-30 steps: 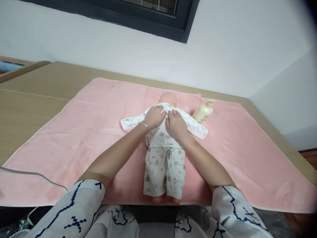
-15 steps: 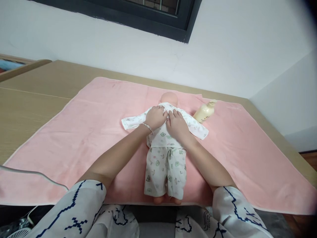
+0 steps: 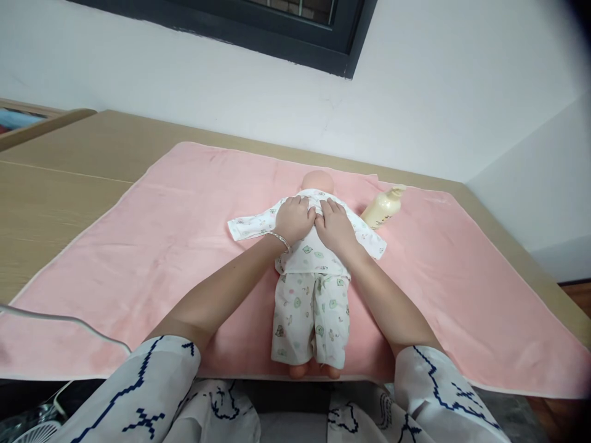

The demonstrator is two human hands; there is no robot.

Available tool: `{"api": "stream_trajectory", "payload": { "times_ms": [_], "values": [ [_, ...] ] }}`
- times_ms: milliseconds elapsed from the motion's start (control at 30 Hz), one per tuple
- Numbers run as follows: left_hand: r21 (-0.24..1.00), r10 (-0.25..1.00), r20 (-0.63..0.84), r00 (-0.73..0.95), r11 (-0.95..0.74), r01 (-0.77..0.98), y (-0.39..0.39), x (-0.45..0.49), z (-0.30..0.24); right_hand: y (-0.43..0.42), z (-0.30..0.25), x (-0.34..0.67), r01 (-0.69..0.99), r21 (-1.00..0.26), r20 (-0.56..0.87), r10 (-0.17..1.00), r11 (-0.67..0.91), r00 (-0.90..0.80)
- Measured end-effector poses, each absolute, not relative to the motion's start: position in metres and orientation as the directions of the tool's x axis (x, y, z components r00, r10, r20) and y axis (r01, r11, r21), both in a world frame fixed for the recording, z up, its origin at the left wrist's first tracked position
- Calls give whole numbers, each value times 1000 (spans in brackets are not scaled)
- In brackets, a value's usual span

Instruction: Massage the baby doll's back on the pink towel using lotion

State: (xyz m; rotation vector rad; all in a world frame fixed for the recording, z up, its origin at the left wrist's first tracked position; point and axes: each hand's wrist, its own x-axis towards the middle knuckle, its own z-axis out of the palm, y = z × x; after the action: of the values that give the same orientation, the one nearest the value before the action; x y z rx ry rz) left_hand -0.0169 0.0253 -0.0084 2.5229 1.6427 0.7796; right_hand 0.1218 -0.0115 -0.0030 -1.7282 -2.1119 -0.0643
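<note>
A baby doll [image 3: 314,261] in a white printed top and trousers lies stretched out, its bald head [image 3: 317,181] away from me and its feet toward me. No face shows on it. My left hand [image 3: 295,219], with a bracelet at the wrist, rests palm down on the doll's upper body, left of the middle. Beside it my right hand [image 3: 337,227] lies flat on the right half, thumb close to my left thumb. Both hands are open, fingers stretched over the cloth and gripping nothing. The doll's sleeves spread out to either side.
A pink mat [image 3: 194,203] lies under the doll on a wooden table [image 3: 120,138]. The cream pump bottle [image 3: 382,208] leans or lies by the doll's right-hand sleeve. A grey cable [image 3: 64,318] crosses the mat at left. Behind are a white wall and a dark window frame [image 3: 295,46].
Both hands have shifted slightly to the right on the doll's upper body, the right one also a bit toward the head. The bottle and mat look unmoved.
</note>
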Motion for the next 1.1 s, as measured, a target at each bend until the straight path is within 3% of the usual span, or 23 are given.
{"api": "stream_trajectory", "payload": {
  "times_ms": [300,600,733,833,967,1100],
  "values": [
    [321,854,426,300,-453,832,28,-17,-14,-11,-2,124,948,-207,358,921,242,-157],
    [411,865,425,268,-448,794,33,-21,-20,1,4,148,833,-412,346,909,370,-233],
    [457,878,387,283,-449,768,39,-24,-19,-5,10,143,830,-383,412,879,405,-239],
    [488,866,385,318,-483,727,43,-26,-21,-11,8,131,881,-349,447,883,320,-143],
    [500,860,406,308,-491,713,44,-26,-25,-14,2,122,927,-345,313,949,145,-32],
    [503,863,407,300,-486,715,43,-25,-26,-16,7,124,911,-368,351,935,189,-53]
  ]
}}
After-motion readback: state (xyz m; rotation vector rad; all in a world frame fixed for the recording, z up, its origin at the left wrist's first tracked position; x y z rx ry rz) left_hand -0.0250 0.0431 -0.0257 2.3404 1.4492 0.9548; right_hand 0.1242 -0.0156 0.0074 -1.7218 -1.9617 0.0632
